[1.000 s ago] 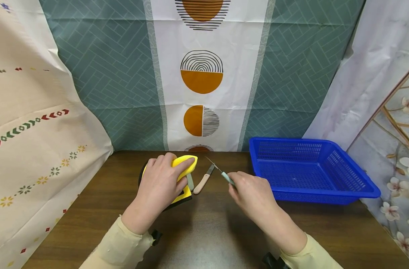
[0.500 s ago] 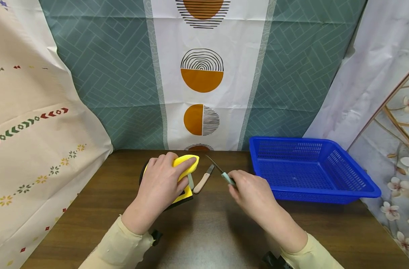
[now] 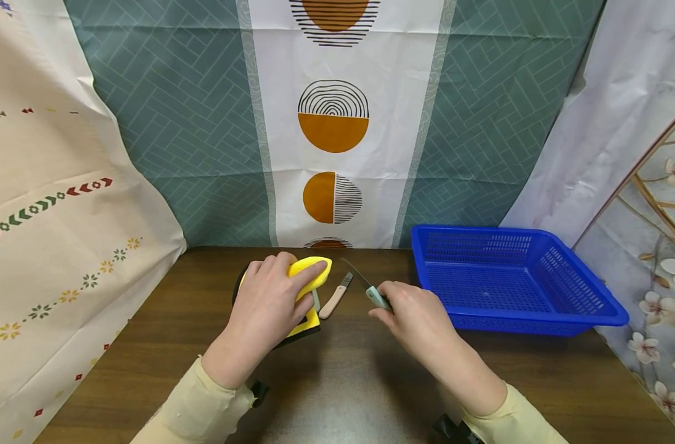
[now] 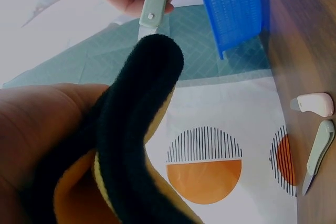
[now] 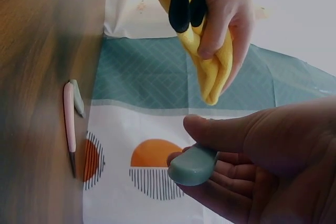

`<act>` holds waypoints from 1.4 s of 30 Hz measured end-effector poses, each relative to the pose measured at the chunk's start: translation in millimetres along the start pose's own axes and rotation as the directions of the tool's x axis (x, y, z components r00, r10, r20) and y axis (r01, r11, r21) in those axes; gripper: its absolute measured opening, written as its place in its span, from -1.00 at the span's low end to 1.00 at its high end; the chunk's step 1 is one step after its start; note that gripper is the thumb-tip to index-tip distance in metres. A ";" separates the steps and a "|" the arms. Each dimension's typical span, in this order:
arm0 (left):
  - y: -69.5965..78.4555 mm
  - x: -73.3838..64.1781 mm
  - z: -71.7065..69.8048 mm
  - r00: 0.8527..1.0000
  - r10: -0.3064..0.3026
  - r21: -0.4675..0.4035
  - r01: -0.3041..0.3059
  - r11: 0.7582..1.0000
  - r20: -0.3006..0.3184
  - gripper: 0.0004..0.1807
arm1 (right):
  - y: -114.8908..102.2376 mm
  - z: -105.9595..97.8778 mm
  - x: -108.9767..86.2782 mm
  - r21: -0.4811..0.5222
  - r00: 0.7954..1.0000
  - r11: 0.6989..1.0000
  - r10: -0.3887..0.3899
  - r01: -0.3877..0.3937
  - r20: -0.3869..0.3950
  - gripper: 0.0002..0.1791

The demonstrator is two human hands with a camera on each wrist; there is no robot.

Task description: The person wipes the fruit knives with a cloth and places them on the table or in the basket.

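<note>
A yellow cloth with black edging (image 3: 315, 271) is bunched in my left hand (image 3: 262, 302), raised over the table left of centre. My right hand (image 3: 417, 311) grips a folding knife (image 3: 377, 298) by its pale green handle. Its blade is out and points up and left toward the cloth. In the right wrist view the thumb lies along the handle (image 5: 193, 166), with the other fingers beneath. The folded cloth hides part of the blade in the left wrist view. Between the hands lies a beige-handled knife (image 3: 333, 302), and a second green-handled knife (image 4: 319, 148) lies beside it.
To the right stands a blue perforated plastic basket (image 3: 515, 277), its near left corner just beyond my right hand. The dark wooden table (image 3: 343, 382) ends at a patterned cloth backdrop (image 3: 204, 154), with more fabric hanging at both sides.
The cloth in my left hand has shifted slightly right. The knife handle has turned a little in my right hand, and the thumb has moved away from it to the left.
</note>
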State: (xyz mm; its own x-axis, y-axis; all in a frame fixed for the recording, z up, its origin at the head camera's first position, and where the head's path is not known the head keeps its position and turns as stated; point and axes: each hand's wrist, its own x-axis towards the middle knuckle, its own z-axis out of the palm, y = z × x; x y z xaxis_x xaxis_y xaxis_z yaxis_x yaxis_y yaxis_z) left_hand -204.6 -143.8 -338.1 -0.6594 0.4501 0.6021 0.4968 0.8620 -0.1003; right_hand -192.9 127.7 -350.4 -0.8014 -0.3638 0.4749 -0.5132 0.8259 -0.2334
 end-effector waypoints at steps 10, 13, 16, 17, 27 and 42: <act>1.7 -0.7 0.7 1.000 0.020 -0.003 -0.020 1.000 -0.008 -0.44 | -0.2 -0.2 1.5 0.006 1.000 1.000 0.013 -0.013 -0.007 -0.74; 2.3 -1.0 0.7 1.000 0.026 -0.002 -0.026 1.000 -0.015 -0.45 | -0.1 0.3 1.8 0.003 1.000 1.000 0.014 -0.014 -0.011 -0.74; 2.8 -1.2 1.1 0.999 0.031 -0.003 -0.031 1.000 -0.020 -0.44 | -0.2 0.3 1.8 0.004 1.000 1.000 0.015 -0.015 -0.012 -0.74; 3.0 -1.2 1.3 0.999 0.032 -0.004 -0.032 0.999 -0.022 -0.44 | -0.3 0.3 1.8 0.004 1.000 1.000 0.016 -0.016 -0.012 -0.74; 8.3 -1.2 3.7 0.997 0.065 -0.009 -0.066 0.998 -0.047 -0.41 | -2.2 -0.1 1.5 -0.003 1.000 1.000 0.017 -0.017 -0.001 -0.77; 26.4 -3.6 11.8 0.981 0.150 -0.033 -0.155 0.987 -0.127 -0.42 | -2.6 1.6 0.3 -0.036 1.000 0.999 -0.006 0.006 -0.012 -0.85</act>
State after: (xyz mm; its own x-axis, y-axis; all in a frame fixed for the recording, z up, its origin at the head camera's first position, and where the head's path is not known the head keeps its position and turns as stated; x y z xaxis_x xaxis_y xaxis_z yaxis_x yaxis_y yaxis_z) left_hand -195.7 -119.9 -352.3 -0.5004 0.5409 0.6760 0.6112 0.7737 -0.1667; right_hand -192.4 124.7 -351.0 -0.7944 -0.3636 0.4865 -0.5062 0.8390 -0.1996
